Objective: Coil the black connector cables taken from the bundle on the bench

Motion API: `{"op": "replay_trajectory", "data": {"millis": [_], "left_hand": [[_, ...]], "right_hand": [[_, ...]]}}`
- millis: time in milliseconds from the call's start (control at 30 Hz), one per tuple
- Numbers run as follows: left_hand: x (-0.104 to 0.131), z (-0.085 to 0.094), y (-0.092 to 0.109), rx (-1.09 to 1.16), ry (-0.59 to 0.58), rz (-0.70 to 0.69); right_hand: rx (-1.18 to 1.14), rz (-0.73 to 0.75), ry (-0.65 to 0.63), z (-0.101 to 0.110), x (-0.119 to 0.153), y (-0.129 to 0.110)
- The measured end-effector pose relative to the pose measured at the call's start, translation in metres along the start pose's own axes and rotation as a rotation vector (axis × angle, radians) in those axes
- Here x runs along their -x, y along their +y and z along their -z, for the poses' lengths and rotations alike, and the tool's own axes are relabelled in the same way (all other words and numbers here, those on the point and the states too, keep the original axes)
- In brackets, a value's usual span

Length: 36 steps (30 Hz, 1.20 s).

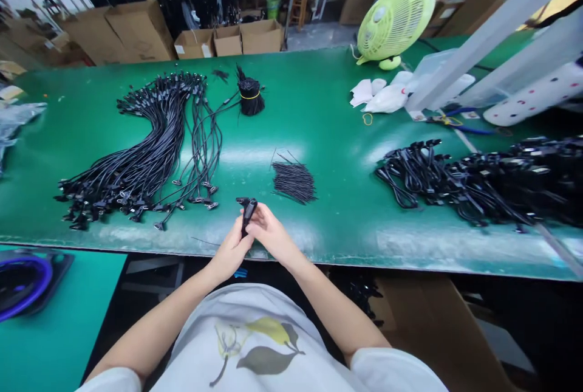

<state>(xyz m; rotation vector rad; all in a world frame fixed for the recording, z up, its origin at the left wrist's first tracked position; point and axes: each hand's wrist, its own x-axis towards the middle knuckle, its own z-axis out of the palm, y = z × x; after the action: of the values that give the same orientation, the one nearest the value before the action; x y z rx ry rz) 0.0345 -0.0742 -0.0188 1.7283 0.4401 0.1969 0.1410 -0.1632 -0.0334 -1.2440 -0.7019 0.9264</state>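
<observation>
The left forearm (pixel 170 302) and right forearm (pixel 334 298), both bare, slant inward and forward from either side of the torso (pixel 259 325). The left hand (pixel 231 247) and right hand (pixel 269 233) meet there in front, close together, fingers (pixel 263 212) bent in a pinching grip, the right hand slightly farther forward.
</observation>
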Motion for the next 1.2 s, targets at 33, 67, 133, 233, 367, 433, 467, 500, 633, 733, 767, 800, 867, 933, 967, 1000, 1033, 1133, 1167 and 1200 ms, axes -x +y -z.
{"op": "replay_trajectory", "data": {"millis": [33, 67, 133, 233, 367, 433, 467, 500, 633, 733, 767, 800, 867, 933, 967, 1000, 1033, 1133, 1167, 1200], "left_hand": [[-0.003, -0.002, 0.001, -0.132, -0.009, -0.039], [-0.005, -0.004, 0.002, -0.256, -0.035, -0.085], [-0.004, -0.007, 0.003, -0.443, -0.128, -0.163], [0.013, 0.005, -0.008, -0.624, -0.285, -0.205], [0.033, 0.068, -0.052, -0.882, -0.071, -0.225], [0.036, 0.096, -0.073, -0.967, 0.035, -0.231], [0.037, 0.104, -0.079, -0.974, 0.054, -0.237], [0.038, 0.107, -0.082, -0.958, 0.065, -0.244], [0.029, 0.091, -0.072, -0.834, 0.108, -0.187], [0.016, 0.084, -0.059, -0.736, 0.173, -0.144], [0.016, 0.086, -0.056, -0.695, 0.196, -0.138], [0.018, 0.090, -0.053, -0.666, 0.237, -0.135], [0.028, 0.097, -0.050, -0.670, 0.325, -0.122], [0.036, 0.097, -0.053, -0.745, 0.354, -0.091], [0.036, 0.094, -0.055, -0.786, 0.327, -0.081], [0.032, 0.088, -0.058, -0.815, 0.275, -0.084], [0.023, 0.079, -0.061, -0.825, 0.203, -0.107], [-0.020, 0.051, -0.061, -0.769, -0.058, -0.301], [-0.036, 0.045, -0.057, -0.749, -0.124, -0.369], [-0.049, 0.043, -0.051, -0.740, -0.155, -0.432]], "right_hand": [[0.051, 0.020, 0.064, 0.000, 0.002, 0.004], [0.094, 0.024, 0.123, 0.000, 0.004, 0.008], [0.147, -0.003, 0.195, 0.004, 0.009, 0.014], [0.296, -0.060, 0.331, 0.038, 0.016, 0.012], [0.569, -0.091, 0.700, 0.147, 0.033, -0.026], [0.748, -0.071, 0.881, 0.207, 0.044, -0.053], [1.003, -0.073, 0.980, 0.234, 0.047, -0.064], [1.239, -0.108, 1.030, 0.257, 0.048, -0.073], [1.472, -0.194, 0.987, 0.303, 0.030, -0.073], [1.482, -0.150, 0.992, 0.302, 0.023, -0.058], [1.485, -0.136, 0.993, 0.298, 0.024, -0.054], [1.488, -0.114, 1.012, 0.293, 0.025, -0.051], [1.503, -0.022, 1.045, 0.275, 0.030, -0.046], [1.493, 0.136, 0.920, 0.243, 0.030, -0.040], [1.460, 0.221, 0.780, 0.221, 0.028, -0.037], [1.409, 0.292, 0.603, 0.197, 0.024, -0.033], [1.350, 0.338, 0.402, 0.172, 0.017, -0.030], [1.257, 0.398, 0.020, 0.104, -0.013, -0.024], [1.267, 0.404, -0.041, 0.088, -0.023, -0.023], [1.287, 0.405, -0.081, 0.076, -0.032, -0.024]]}}
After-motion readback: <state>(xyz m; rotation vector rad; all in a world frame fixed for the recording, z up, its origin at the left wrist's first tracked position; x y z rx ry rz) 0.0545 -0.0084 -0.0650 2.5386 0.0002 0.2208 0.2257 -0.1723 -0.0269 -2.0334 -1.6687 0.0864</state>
